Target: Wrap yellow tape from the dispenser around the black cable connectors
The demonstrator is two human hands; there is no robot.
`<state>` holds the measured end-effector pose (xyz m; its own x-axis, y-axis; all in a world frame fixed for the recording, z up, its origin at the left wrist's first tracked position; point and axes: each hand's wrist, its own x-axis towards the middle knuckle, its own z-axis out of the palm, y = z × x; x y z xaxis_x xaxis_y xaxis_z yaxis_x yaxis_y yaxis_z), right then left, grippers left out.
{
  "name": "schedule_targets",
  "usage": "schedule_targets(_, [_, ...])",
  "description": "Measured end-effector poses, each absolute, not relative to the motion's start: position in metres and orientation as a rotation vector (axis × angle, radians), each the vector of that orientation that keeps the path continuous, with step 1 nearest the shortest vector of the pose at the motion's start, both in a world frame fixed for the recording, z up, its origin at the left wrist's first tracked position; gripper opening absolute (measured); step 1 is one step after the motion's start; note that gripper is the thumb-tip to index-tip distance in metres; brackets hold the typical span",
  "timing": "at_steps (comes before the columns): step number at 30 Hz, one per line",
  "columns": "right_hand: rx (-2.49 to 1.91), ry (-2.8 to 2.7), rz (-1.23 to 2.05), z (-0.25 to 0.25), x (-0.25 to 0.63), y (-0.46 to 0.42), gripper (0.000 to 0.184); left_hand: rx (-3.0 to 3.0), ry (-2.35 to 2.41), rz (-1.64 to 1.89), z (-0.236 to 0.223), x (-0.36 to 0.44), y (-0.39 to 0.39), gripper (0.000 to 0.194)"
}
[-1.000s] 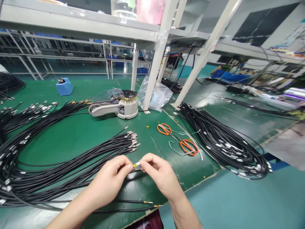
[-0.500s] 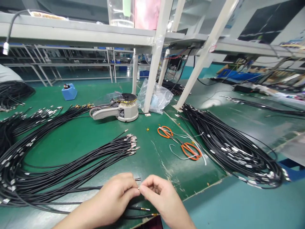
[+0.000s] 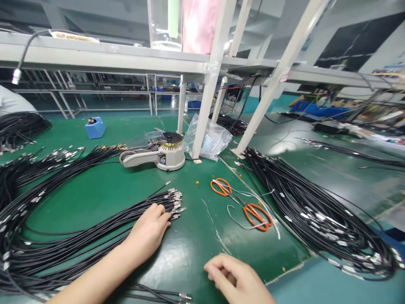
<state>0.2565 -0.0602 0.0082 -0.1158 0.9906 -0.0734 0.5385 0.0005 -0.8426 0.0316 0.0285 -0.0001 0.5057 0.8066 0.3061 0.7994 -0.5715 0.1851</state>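
Observation:
My left hand [image 3: 150, 230] lies over the connector end of a bundle of black cables [image 3: 123, 219]. Its fingers are bent down around one or more cables just behind the metal connectors [image 3: 176, 200]; the fingertips are partly hidden. Above the bare green tabletop, lower right of the bundle, my right hand [image 3: 237, 278] has its fingers curled and its thumb close to the index finger, with nothing visible in them. Below, a few separate cable ends [image 3: 180, 296] stick out to the right at the bottom edge.
Two orange-handled scissors [image 3: 257, 216] and white strips lie on the green table [image 3: 196, 236]. Behind are a grey tape dispenser [image 3: 171, 158], a plastic bag [image 3: 215, 141] and a blue holder [image 3: 95, 128]. Another cable bundle [image 3: 303, 207] lies right. Shelf posts [image 3: 209, 84] rise from the table.
My hands were together over small cable ends near the front edge. Now the left has moved up onto the bundle, and the right has shifted right and down, apart from it.

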Motion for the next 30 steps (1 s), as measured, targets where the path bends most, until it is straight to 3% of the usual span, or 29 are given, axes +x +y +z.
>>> schedule_targets(4, [-1.517, -1.556, 1.065, 0.033, 0.263, -0.022, 0.023, 2.777, 1.499, 0.613, -0.014, 0.042, 0.038, 0.031])
schedule_targets(10, [-1.430, -1.266, 1.140, 0.082, 0.244, 0.099, 0.016, 2.926, 1.427, 0.680, -0.034, 0.036, 0.043, 0.018])
schedule_targets(17, [-1.599, -1.127, 1.240, 0.101, 0.217, 0.232, 0.027, 2.960, 1.555, 0.647, -0.052, 0.037, 0.052, 0.033])
schedule_targets(22, [-1.638, -1.094, 1.376, 0.105, 0.214, 0.262, 0.028, 3.043, 1.427, 0.848, -0.055, 0.036, 0.060, 0.027])
schedule_targets(30, [-1.552, -1.101, 1.384, 0.102, 0.212, 0.261, 0.028, 2.410, 1.345, 1.180, -0.019, 0.028, 0.052, 0.025])
